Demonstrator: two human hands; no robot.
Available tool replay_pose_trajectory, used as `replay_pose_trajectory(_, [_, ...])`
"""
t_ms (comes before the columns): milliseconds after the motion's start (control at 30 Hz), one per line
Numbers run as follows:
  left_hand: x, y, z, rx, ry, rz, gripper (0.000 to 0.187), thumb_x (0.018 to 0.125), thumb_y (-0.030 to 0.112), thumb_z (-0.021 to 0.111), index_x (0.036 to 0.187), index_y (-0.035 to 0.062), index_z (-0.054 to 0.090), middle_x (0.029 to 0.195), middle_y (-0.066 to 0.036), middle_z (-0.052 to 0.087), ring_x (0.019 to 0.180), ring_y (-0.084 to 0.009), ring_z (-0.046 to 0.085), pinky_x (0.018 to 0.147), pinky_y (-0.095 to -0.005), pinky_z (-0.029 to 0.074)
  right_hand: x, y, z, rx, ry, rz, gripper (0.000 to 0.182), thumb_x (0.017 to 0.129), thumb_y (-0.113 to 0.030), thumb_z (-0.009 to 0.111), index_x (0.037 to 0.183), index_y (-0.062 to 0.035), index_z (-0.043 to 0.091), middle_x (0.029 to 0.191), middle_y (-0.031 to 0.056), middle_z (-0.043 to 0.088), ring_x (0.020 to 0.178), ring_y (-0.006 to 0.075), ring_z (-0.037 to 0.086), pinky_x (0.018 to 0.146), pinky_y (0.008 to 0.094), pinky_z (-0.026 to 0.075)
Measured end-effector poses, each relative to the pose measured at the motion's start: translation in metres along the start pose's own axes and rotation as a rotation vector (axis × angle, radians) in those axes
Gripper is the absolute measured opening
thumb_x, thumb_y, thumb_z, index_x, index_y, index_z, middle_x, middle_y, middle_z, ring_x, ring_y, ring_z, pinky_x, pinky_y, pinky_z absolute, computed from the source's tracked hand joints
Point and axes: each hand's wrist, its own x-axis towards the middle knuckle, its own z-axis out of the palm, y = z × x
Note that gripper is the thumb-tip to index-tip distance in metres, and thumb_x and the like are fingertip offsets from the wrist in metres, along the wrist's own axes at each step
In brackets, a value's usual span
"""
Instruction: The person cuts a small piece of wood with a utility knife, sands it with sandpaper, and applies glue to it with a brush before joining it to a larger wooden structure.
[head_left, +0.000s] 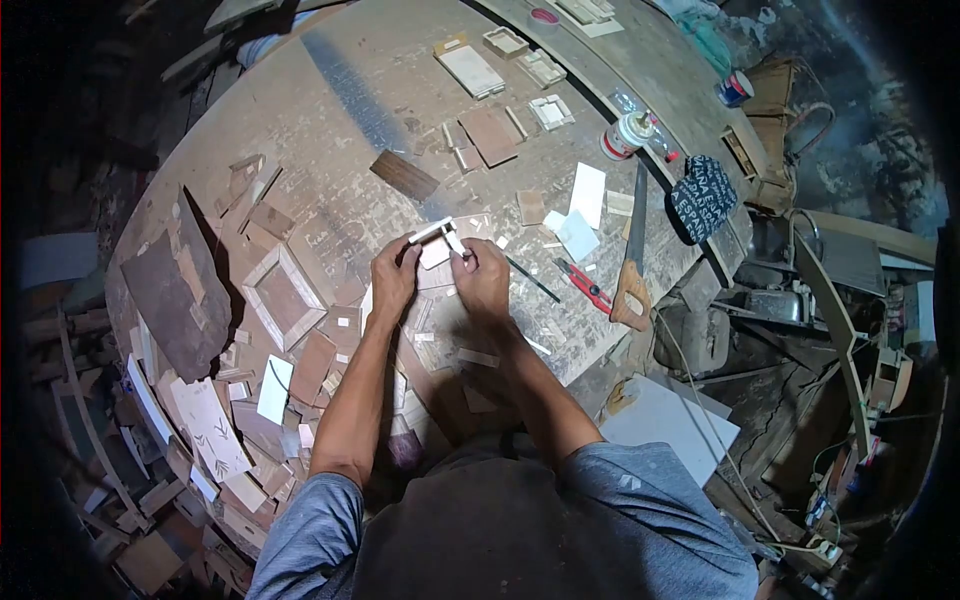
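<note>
Above the middle of the worn wooden workbench I hold a small pale wooden frame, made of thin strips. My left hand is closed in a pinch at its left end. On the other side, the thumb and fingers of my right hand are closed on the frame's right strip. Under my hands lies a pale flat board. Just right of my right hand rests a thin dark stick, with a red utility knife beyond it.
A handsaw lies on the right, near a white glue bottle and a dark patterned cap. To the left are an empty wooden frame and a large dark board. Small frames and panels sit at the back.
</note>
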Motion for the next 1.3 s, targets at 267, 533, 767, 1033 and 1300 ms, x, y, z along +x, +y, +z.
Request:
replay_pose_trajectory(267, [0.002,0.004,-0.003,0.046,0.024,0.041,0.033,0.094,0.014,0.066,0.122,-0.0041,0.068,0.111,-0.024,0.073,0.101,-0.0314,0.071,0.092,-0.0362,0.052,-0.030,0.063,-0.017,-0.271,0.060,-0.009,0.021,0.087,-0.015,0.067,0.101,0.0008,0.067,0.091,0.0206,0.065,0.081,0.0390,0.065,0.074,0.0464,0.052])
replay_pose_trajectory(533, [0.003,-0.003,-0.007,0.078,-0.015,0.130,0.024,0.095,0.014,0.065,0.110,-0.0036,0.072,0.094,-0.020,0.075,0.087,-0.0239,0.070,0.081,-0.0356,0.053,-0.018,0.069,-0.045,-0.515,0.027,-0.051,0.019,0.087,-0.011,0.065,0.103,-0.0008,0.068,0.097,0.0207,0.065,0.092,0.0419,0.063,0.080,0.0503,0.050])
replay_pose_trajectory(767, [-0.005,0.004,-0.005,0.061,0.017,0.105,0.023,0.093,0.012,0.066,0.107,-0.0052,0.072,0.099,-0.026,0.072,0.089,-0.0378,0.072,0.081,-0.0393,0.053,-0.050,0.073,-0.012,-0.363,-0.468,-0.327,0.027,0.077,-0.011,0.065,0.104,-0.0057,0.063,0.102,0.0142,0.060,0.098,0.0353,0.061,0.079,0.0473,0.048])
replay_pose_trajectory(1033, [-0.004,0.008,-0.011,0.076,-0.046,0.021,0.026,0.090,0.009,0.068,0.110,-0.0068,0.071,0.101,-0.026,0.072,0.094,-0.0349,0.072,0.085,-0.0372,0.054,-0.059,0.077,-0.003,-0.450,-0.418,-0.418,0.028,0.085,-0.020,0.065,0.109,-0.0054,0.062,0.104,0.0148,0.061,0.103,0.0352,0.060,0.080,0.0430,0.046])
replay_pose_trajectory(1300, [-0.005,-0.007,-0.019,0.011,-0.008,-0.043,0.032,0.089,0.007,0.070,0.119,-0.0045,0.069,0.106,-0.020,0.074,0.096,-0.0235,0.072,0.088,-0.0327,0.054,-0.045,0.059,-0.010,0.732,-0.253,0.586,0.026,0.101,-0.014,0.054,0.119,0.0022,0.062,0.081,0.0077,0.066,0.070,0.0113,0.060,0.066,0.0258,0.050])
